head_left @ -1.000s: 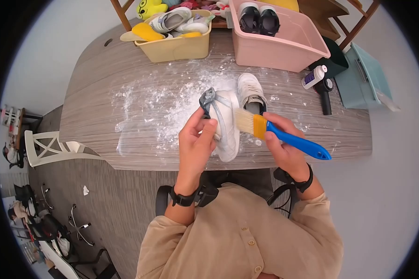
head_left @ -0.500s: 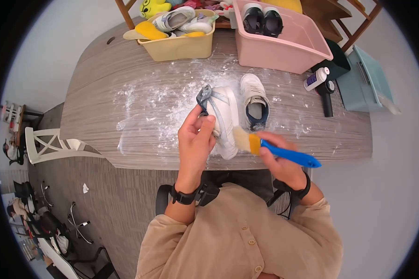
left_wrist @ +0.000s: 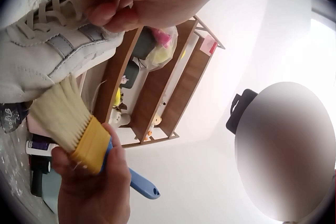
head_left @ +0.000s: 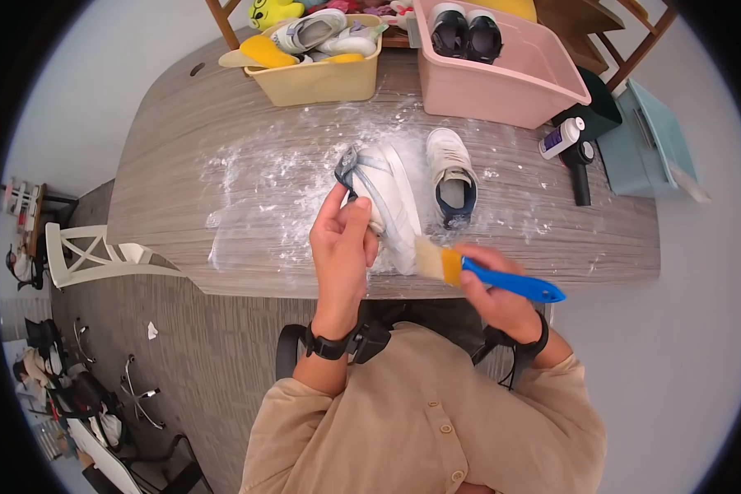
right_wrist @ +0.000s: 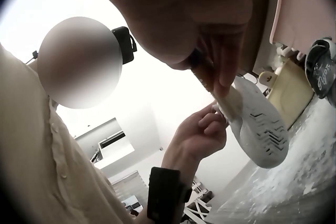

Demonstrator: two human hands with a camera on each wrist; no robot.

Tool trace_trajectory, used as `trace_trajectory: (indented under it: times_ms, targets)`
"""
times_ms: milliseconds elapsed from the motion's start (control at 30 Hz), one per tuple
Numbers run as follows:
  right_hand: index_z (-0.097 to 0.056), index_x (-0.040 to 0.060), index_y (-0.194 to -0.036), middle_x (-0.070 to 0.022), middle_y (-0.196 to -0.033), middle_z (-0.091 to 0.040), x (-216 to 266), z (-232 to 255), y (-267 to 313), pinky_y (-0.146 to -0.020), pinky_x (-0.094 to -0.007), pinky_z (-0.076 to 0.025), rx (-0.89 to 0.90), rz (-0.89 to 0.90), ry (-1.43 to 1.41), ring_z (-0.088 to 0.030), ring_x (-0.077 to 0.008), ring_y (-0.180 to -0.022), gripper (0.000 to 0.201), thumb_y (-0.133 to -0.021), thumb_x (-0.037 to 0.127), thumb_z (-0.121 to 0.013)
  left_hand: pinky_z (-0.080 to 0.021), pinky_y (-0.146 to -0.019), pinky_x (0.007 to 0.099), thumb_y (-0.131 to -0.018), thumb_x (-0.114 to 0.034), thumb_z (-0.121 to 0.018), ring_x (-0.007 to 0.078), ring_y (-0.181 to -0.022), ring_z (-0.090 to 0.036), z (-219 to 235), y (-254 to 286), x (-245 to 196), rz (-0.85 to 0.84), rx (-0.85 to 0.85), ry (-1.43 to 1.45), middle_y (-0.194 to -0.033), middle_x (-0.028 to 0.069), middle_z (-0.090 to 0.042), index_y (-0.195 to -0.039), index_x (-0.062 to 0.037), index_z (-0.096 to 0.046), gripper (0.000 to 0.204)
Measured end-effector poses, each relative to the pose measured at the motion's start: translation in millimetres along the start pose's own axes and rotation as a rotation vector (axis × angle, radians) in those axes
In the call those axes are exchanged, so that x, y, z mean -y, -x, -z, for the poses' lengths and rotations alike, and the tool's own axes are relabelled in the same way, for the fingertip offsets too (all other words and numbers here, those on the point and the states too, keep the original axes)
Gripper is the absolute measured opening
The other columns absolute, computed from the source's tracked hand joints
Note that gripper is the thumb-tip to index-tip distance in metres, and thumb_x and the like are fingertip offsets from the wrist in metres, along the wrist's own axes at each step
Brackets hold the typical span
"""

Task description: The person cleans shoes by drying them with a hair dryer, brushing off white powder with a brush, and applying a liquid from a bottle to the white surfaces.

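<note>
My left hand (head_left: 339, 243) grips a white sneaker (head_left: 380, 183) with grey stripes near its dark heel, thumb on the near side. The shoe is tilted sideways, its toe towards me. In the right wrist view its patterned sole (right_wrist: 265, 134) shows. My right hand (head_left: 502, 309) holds a paintbrush (head_left: 514, 281) with a blue handle, yellow ferrule and pale bristles (left_wrist: 60, 111). The bristle tips meet the lower side of the shoe in the left wrist view. The matching sneaker (head_left: 451, 156), with a navy heel, stands upright on the table just right of the held one.
White powder (head_left: 280, 185) is scattered over the wooden table (head_left: 165, 181). At the back stand a yellow bin (head_left: 317, 86) of shoes and a pink bin (head_left: 502, 95) with dark shoes. A white bottle (head_left: 561, 137), a black handheld device (head_left: 580, 177) and a teal box (head_left: 654, 148) are at right.
The brush has moved towards me along the held sneaker, from its middle to near the toe. That sneaker has shifted left and turned slightly, and the standing sneaker's heel is uncovered.
</note>
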State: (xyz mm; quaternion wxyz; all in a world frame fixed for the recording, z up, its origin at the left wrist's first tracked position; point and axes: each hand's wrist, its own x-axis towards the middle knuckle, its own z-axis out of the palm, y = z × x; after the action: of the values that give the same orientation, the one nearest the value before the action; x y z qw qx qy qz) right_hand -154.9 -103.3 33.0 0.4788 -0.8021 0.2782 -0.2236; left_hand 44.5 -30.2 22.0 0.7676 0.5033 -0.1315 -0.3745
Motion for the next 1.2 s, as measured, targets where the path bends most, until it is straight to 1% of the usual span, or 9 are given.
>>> trace_trajectory:
  times_ms: [167, 300, 500, 633, 733, 967, 1000, 1100, 1200]
  targets:
    - [-0.059, 0.0024, -0.112, -0.0153, -0.097, -0.065, -14, -15, 13, -0.071, -0.0301, -0.050, 0.072, -0.024, -0.006, -0.065, -0.0232, -0.080, 0.030, -0.084, 0.014, -0.062, -0.026, -0.036, 0.0205, -0.092, -0.014, -0.057, 0.0043, -0.040, -0.036, 8, -3, -2, -0.060, -0.010, 0.006, -0.063, -0.0007, -0.051, -0.134, 0.0098, -0.032, 0.054]
    - [-0.059, 0.0036, -0.114, -0.0137, -0.095, -0.066, -2, -5, 12, -0.073, -0.0295, -0.050, -0.093, -0.037, -0.062, -0.065, -0.0226, -0.081, 0.031, -0.085, 0.014, -0.062, -0.026, -0.037, 0.0205, -0.092, -0.014, -0.057, 0.0044, -0.040, -0.037, 6, -2, -2, -0.029, 0.006, 0.005, -0.063, -0.0006, -0.051, -0.134, 0.0101, -0.032, 0.055]
    - [-0.059, 0.0057, -0.114, -0.0116, -0.093, -0.065, -5, -3, 11, -0.073, -0.0307, -0.050, 0.214, -0.036, 0.097, -0.066, -0.0219, -0.084, 0.031, -0.084, 0.013, -0.061, -0.025, -0.036, 0.0199, -0.091, -0.010, -0.056, 0.0030, -0.041, -0.036, 5, -1, -2, -0.017, 0.008, 0.028, -0.069, 0.0007, -0.056, -0.133, 0.0087, -0.037, 0.049]
    - [-0.055, 0.0000, -0.118, -0.0122, -0.101, -0.063, 1, 12, -12, -0.073, -0.0303, -0.053, -0.127, 0.225, -0.192, -0.065, -0.0192, -0.081, 0.032, -0.089, 0.015, -0.059, -0.024, -0.034, 0.0198, -0.090, -0.010, -0.057, 0.0031, -0.039, -0.035, 2, 1, 0, 0.095, 0.112, -0.011, -0.068, 0.0011, -0.056, -0.133, 0.0104, -0.035, 0.052]
    - [-0.051, -0.0030, -0.120, -0.0118, -0.105, -0.060, 16, 14, -40, -0.072, -0.0295, -0.054, -0.154, 0.186, -0.515, -0.062, -0.0169, -0.088, 0.033, -0.092, 0.013, -0.056, -0.024, -0.033, 0.0196, -0.091, -0.010, -0.056, 0.0032, -0.037, -0.035, 2, 1, 5, 0.158, 0.224, -0.055, -0.069, 0.0012, -0.057, -0.132, 0.0082, -0.039, 0.049]
    - [-0.057, -0.0004, -0.113, -0.0076, -0.102, -0.061, -19, 2, -19, -0.072, -0.0265, -0.050, 0.085, 0.120, -0.153, -0.058, -0.0126, -0.089, 0.025, -0.089, 0.008, -0.056, -0.023, -0.033, 0.0204, -0.089, -0.010, -0.058, 0.0033, -0.037, -0.036, 11, -1, 0, 0.158, 0.240, 0.009, -0.064, 0.0011, -0.056, -0.129, 0.0066, -0.045, 0.045]
    - [-0.060, 0.0011, -0.110, -0.0070, -0.102, -0.061, -16, 0, -11, -0.074, -0.0263, -0.047, 0.143, -0.048, -0.326, -0.058, -0.0135, -0.088, 0.024, -0.087, 0.008, -0.057, -0.023, -0.033, 0.0206, -0.090, -0.010, -0.058, 0.0034, -0.036, -0.036, 12, -3, 2, 0.152, 0.230, 0.000, -0.065, 0.0012, -0.056, -0.129, 0.0066, -0.044, 0.045]
    - [-0.060, 0.0008, -0.110, -0.0077, -0.101, -0.062, -13, 9, -18, -0.073, -0.0261, -0.047, 0.076, 0.169, -0.109, -0.059, -0.0136, -0.084, 0.024, -0.088, 0.010, -0.057, -0.023, -0.033, 0.0209, -0.090, -0.010, -0.058, 0.0034, -0.036, -0.036, 10, -3, 9, 0.176, 0.220, -0.028, -0.065, 0.0014, -0.056, -0.130, 0.0067, -0.044, 0.045]
    - [-0.058, 0.0006, -0.113, -0.0078, -0.103, -0.062, 6, 12, -36, -0.076, -0.0273, -0.048, -0.114, 0.075, -0.435, -0.060, -0.0146, -0.086, 0.026, -0.091, 0.014, -0.056, -0.023, -0.033, 0.0209, -0.090, -0.010, -0.057, 0.0034, -0.037, -0.036, 3, -4, 11, 0.200, 0.251, -0.037, -0.065, 0.0012, -0.057, -0.129, 0.0065, -0.045, 0.045]
